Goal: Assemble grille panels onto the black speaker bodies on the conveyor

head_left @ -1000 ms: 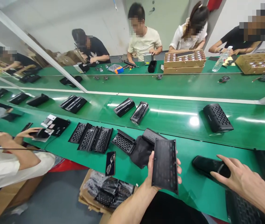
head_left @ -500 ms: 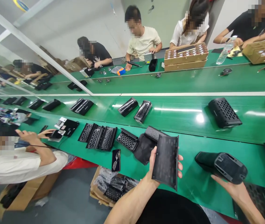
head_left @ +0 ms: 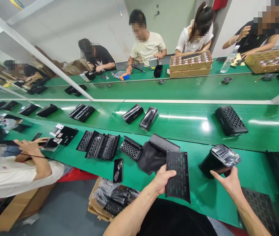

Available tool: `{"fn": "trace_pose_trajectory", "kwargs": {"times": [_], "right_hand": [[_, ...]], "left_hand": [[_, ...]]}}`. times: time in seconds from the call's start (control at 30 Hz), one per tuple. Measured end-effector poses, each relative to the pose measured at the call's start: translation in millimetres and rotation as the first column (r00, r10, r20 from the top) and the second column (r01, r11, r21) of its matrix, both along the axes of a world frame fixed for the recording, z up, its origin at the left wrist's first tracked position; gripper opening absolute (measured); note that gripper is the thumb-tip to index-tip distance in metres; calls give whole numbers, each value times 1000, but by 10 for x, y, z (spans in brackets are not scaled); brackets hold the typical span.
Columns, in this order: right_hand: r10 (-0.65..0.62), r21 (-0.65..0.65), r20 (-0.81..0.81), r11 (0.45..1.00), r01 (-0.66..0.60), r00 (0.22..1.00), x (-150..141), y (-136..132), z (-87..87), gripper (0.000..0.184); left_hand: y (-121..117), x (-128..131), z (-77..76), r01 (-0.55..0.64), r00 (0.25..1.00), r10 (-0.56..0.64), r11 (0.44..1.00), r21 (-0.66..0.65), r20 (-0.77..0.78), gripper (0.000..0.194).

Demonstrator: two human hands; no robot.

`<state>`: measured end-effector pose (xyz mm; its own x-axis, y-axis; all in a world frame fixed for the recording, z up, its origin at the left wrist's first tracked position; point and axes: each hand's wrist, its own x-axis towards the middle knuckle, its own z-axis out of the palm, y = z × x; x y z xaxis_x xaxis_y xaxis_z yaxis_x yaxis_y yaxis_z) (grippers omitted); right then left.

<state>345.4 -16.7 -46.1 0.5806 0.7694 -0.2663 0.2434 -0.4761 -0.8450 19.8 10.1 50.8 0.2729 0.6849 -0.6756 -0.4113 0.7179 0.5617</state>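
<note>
My left hand grips a thin black slotted grille panel by its left edge, thumb on the face turned to me. The panel is tilted up over the green bench. To the right, my right hand is around the lower side of a black speaker housing, thumb and fingers apart on it. The housing's end cap, shiny as if under film, faces up. Just beyond the panel lie a black cloth and another grille panel.
Several grille panels lie left of a phone with glasses on it. Black housings rest on the green belt. A carton of wrapped parts stands below the bench. A co-worker sits at left; others sit opposite.
The housing in my right hand has turned its end cap upward and moved slightly left. My left thumb now lies over the panel's face, and the panel has turned and dropped slightly.
</note>
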Motion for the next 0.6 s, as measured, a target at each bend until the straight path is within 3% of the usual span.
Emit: {"fn": "trace_pose_trajectory", "kwargs": {"times": [0.2,0.3,0.47,0.6], "right_hand": [[-43,37,-205,998,52,978,1,-178,28,82],[-67,30,-261,997,77,963,-24,-309,45,78],[-106,2,-245,994,110,964,-36,-480,90,74],[-98,48,-152,993,106,983,-35,-559,298,69]], "left_hand": [[0,-16,-39,18,1000,-17,1000,18,-23,41],[8,-10,-39,41,998,-42,999,33,41,44],[21,13,-75,60,992,-63,998,33,108,48],[29,31,-81,40,994,-42,999,13,103,50]]}}
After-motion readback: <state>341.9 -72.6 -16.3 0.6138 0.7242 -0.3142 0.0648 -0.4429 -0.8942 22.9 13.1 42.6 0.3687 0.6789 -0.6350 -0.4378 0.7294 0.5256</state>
